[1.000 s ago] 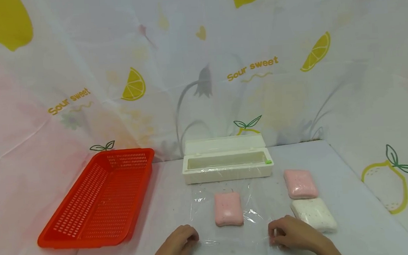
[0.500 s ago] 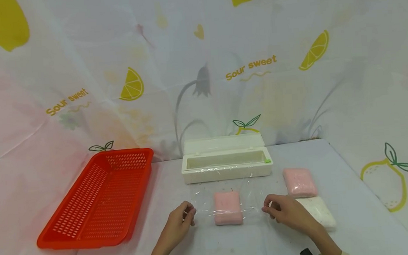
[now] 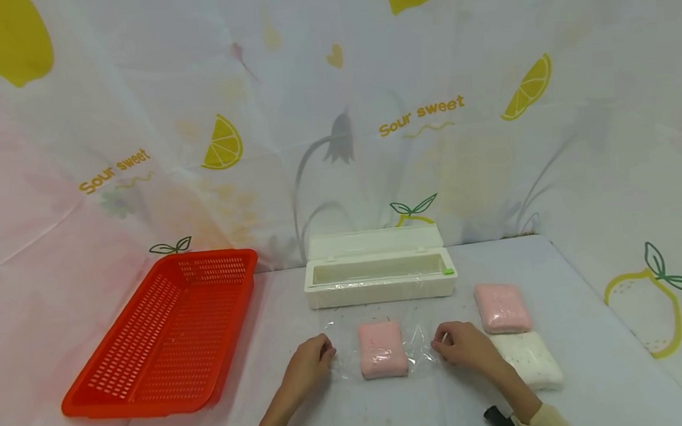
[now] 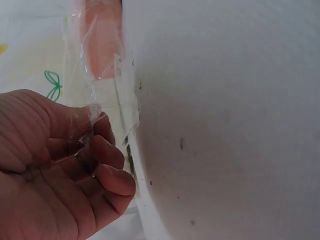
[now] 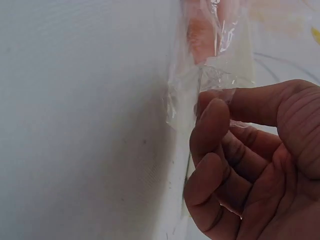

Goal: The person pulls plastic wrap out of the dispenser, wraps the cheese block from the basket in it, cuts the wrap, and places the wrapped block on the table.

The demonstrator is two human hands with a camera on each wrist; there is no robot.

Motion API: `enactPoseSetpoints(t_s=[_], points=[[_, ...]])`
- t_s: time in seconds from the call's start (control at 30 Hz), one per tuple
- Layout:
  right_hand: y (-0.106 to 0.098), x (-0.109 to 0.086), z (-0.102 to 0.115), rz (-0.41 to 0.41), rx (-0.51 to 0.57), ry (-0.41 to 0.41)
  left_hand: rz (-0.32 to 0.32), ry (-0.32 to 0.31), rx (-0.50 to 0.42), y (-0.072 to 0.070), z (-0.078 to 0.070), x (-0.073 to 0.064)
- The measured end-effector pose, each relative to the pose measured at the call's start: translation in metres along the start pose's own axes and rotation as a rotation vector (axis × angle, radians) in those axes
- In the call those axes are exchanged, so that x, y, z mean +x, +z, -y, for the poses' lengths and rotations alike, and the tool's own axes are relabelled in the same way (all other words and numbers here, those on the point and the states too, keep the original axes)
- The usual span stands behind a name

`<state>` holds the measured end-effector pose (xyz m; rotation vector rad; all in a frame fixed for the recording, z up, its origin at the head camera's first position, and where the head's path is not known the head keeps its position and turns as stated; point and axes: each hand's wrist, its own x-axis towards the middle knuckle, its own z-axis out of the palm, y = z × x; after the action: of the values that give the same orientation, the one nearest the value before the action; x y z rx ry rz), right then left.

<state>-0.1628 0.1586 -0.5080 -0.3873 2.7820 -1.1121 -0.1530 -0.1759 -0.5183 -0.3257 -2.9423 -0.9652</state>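
A pink block (image 3: pixel 382 350), shaped like a bar of soap, lies on the table with clear plastic wrap (image 3: pixel 421 346) over and around it. To its left, my left hand (image 3: pixel 310 363) pinches one side of the wrap. On the other side my right hand (image 3: pixel 465 347) pinches the opposite part. In the left wrist view, crumpled wrap (image 4: pixel 95 112) runs from between the curled fingers toward the block (image 4: pixel 102 40). The right wrist view has the same clear film (image 5: pixel 217 77) caught at the thumb and fingers.
Behind the block stands a white wrap box (image 3: pixel 381 292) with its lid raised. A red plastic basket (image 3: pixel 199 339) is on the left. Another pink block (image 3: pixel 502 307) and a white block (image 3: pixel 528 360), both shiny, lie at right, close by the right hand.
Both hands have moved up from the near edge of the wrap, bringing that edge back over the pink block. They have also drawn slightly closer to it, gathering the wrap at its sides.
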Motion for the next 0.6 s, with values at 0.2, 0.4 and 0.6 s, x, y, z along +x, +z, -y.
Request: enactPoseSetpoints(t_s=[0.2,0.4,0.6], points=[[0.004,0.0,0.001,-0.007,-0.084,0.023,-0.076,0.058,0.149,0.002,-0.004,-0.002],[-0.009,-0.014,0.031,-0.185,-0.211,-0.076,-0.14,0.023,0.196,-0.011,-0.04,-0.019],[0.001,-0.025,0.057,-0.103,-0.137,-0.169,0.038,0.03,0.059,-0.007,-0.068,-0.031]])
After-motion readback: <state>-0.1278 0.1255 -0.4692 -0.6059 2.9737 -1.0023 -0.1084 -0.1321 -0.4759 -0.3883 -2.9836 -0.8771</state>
